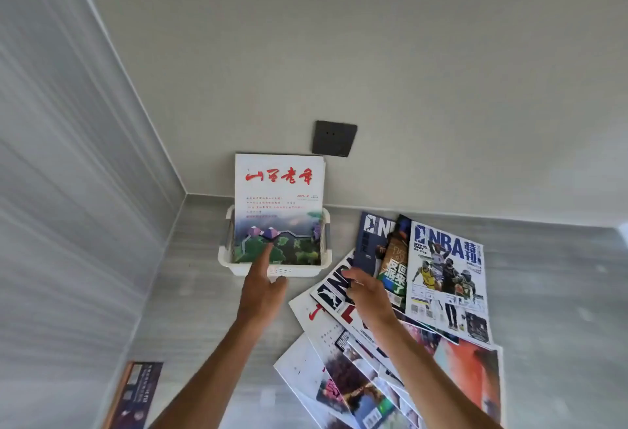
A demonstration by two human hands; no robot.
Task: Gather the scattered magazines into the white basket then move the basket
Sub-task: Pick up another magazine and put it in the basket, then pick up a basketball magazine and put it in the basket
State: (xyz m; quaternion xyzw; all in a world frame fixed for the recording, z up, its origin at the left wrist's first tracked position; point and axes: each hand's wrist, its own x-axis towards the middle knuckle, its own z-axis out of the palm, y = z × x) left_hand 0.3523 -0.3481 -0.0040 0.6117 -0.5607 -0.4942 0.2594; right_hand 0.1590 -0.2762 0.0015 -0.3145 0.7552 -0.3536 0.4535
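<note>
Left hand (263,287) open, forefinger propping the red-titled magazine (278,207) upright in the white basket (234,267) against the wall. Right hand (368,292) loosely open, holding nothing, over the NBA magazines (445,279) fanned beside it.

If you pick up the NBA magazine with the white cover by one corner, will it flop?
Probably yes. The NBA magazine looks thin and wide, so it would likely sag from a corner. Its cover seems glossy, so it may slide off the magazines beneath. The right hand might do better gripping an edge.
</note>
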